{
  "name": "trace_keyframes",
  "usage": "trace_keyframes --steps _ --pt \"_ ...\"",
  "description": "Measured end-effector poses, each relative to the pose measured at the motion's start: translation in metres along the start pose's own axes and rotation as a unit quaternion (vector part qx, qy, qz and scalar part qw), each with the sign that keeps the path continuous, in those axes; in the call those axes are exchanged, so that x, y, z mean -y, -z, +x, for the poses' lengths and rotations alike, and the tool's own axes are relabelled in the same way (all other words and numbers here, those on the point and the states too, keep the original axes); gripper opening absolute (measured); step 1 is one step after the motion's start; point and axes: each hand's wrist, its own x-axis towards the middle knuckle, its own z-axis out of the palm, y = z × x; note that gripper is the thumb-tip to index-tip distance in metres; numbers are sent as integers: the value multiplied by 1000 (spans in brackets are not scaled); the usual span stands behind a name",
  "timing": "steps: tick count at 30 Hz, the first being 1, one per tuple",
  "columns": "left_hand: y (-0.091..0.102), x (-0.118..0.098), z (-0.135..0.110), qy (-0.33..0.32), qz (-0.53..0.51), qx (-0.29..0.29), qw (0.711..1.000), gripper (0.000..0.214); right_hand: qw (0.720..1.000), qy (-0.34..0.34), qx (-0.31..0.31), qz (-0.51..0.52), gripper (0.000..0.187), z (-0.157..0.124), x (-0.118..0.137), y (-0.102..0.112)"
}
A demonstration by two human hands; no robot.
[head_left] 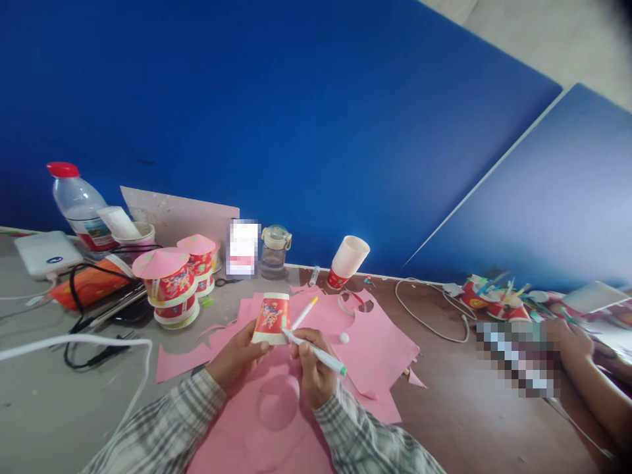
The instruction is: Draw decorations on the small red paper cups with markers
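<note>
The left hand (241, 359) is curled around a red-and-white printed paper cup (273, 316) above pink paper sheets (380, 336) on the tabletop (444, 382), and the right hand (316, 375) closely grips a white green-ended plastic marker (326, 358) beside it.

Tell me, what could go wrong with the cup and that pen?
The green-ended pen in the right hand is close to the red cup, so a slip might leave a stray mark. The left hand grips that cup, and squeezing too hard might dent it. Behind them, the tall stack of cups might topple if bumped.
</note>
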Motion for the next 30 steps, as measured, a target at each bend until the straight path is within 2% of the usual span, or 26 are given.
trace_keyframes --steps 12,30 --pt "-1 -1 0 6 6 -4 1000 44 999 17 0 -44 20 3 2 0" --pt "0 -1 0 3 7 1 1000 43 1000 -10 2 -9 24 1 -1 0"
